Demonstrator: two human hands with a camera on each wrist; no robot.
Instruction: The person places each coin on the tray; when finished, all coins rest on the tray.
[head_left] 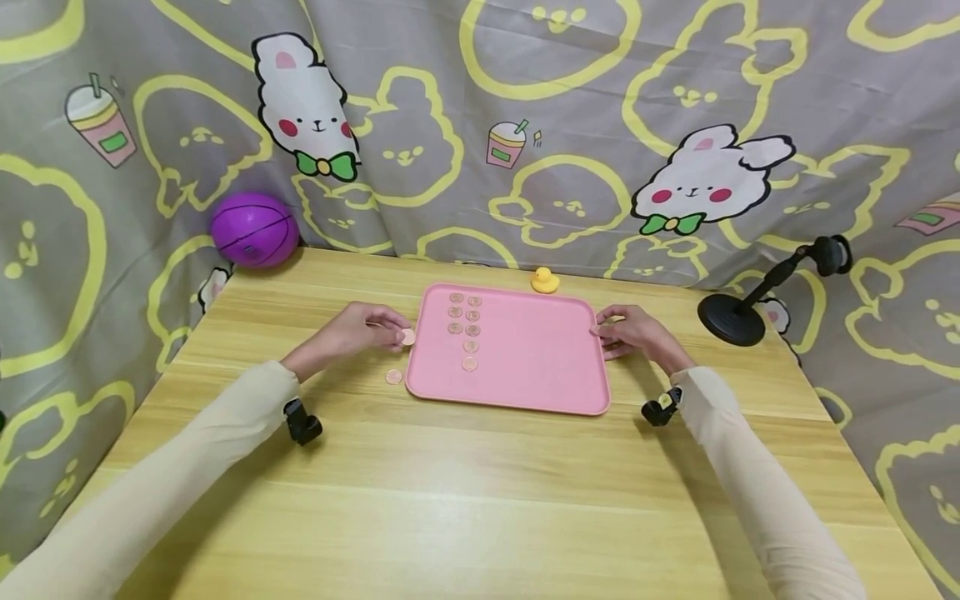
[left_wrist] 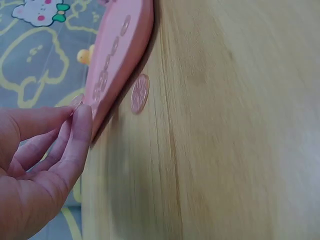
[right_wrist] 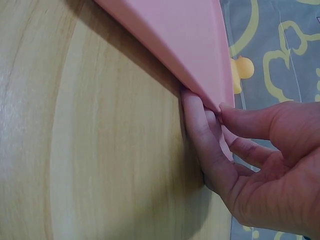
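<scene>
Between thumb and fingertips my left hand [head_left: 356,331] pinches a copper-coloured coin [head_left: 408,337], just off the left rim of a pink tray [head_left: 536,358]. Another coin [head_left: 393,377] lies flat on the table below that hand, close to the tray's lower left corner. Several similar coins [head_left: 470,346] lie in two columns on the tray's left part. At the opposite side, my right hand [right_wrist: 260,155] grips the tray's right rim, thumb on top and fingers underneath. The left wrist view shows the held coin [left_wrist: 77,101] edge-on, partly hidden by the fingers.
A yellow rubber duck [head_left: 545,280] sits behind the tray's back rim. The purple ball [head_left: 254,230] stands at the table's back left corner, and a black stand [head_left: 732,318] at the back right. A patterned curtain [head_left: 427,158] hangs behind the wooden table [head_left: 465,500].
</scene>
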